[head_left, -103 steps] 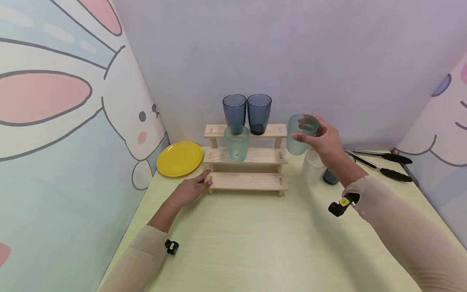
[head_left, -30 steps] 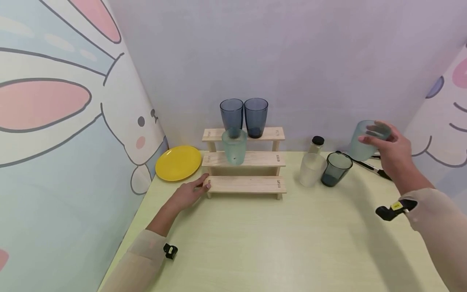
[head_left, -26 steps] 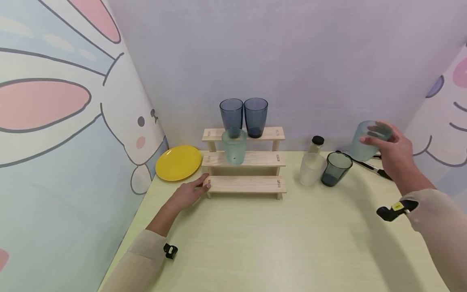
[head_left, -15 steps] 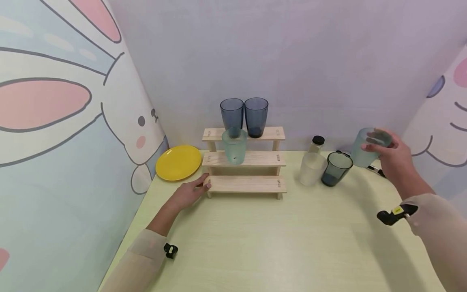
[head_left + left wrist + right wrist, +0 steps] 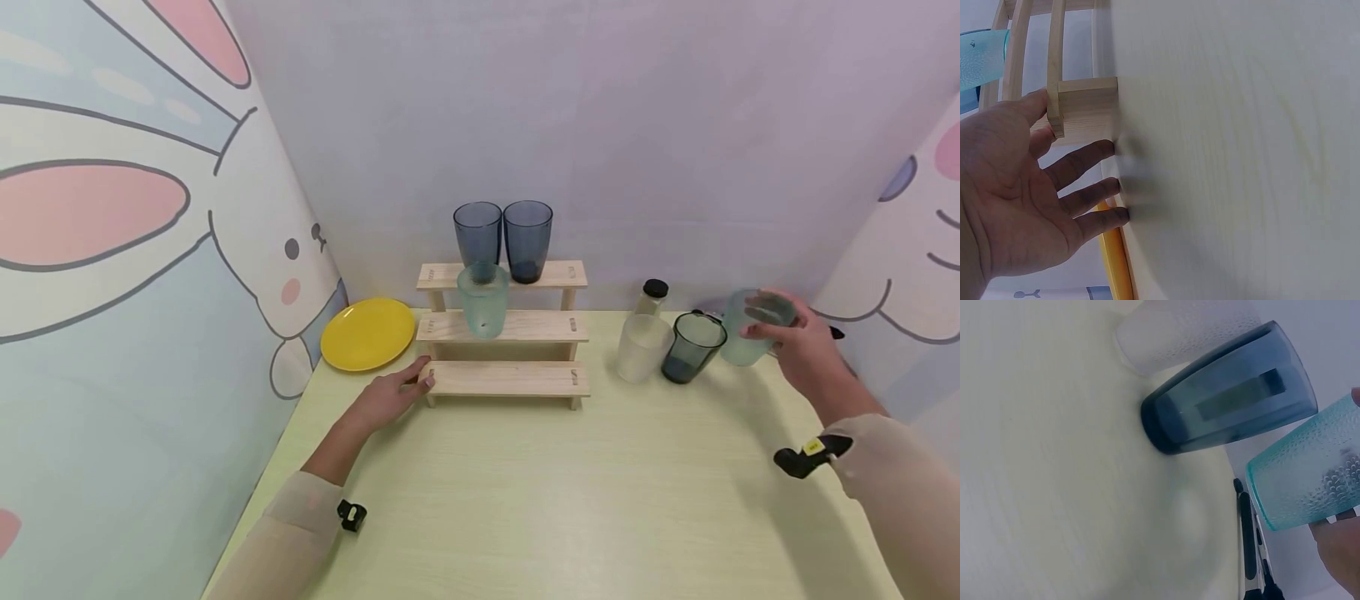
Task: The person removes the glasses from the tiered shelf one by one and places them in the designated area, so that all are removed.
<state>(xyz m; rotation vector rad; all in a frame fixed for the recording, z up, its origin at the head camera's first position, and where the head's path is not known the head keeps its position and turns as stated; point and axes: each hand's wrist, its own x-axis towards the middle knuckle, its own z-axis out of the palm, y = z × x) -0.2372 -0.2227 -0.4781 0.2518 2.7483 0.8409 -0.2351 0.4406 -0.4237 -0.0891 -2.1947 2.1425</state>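
Observation:
In the head view my right hand (image 5: 808,350) grips a light teal textured glass (image 5: 738,333) at the right of the table, beside an upright dark grey glass (image 5: 693,350). The right wrist view shows the teal glass (image 5: 1304,475) with its base off the tabletop. My left hand (image 5: 386,402) pinches the left end of the lowest step of a three-tier wooden shelf (image 5: 506,379), thumb above and index finger below. Its other fingers reach out straight toward the table. Another teal glass (image 5: 483,308) stands on the middle step, and two dark blue glasses (image 5: 527,242) fill part of the top one.
A frosted clear glass (image 5: 641,350) and a black-capped bottle (image 5: 652,296) stand right of the shelf. Black-handled tongs (image 5: 1249,537) lie behind the held glass. A yellow plate (image 5: 367,333) sits at the back left. Walls border the table (image 5: 525,500).
My right hand has carried the teal glass from beside the shelf to the far right, then lowered it toward the table. My left hand has stayed at the shelf's end.

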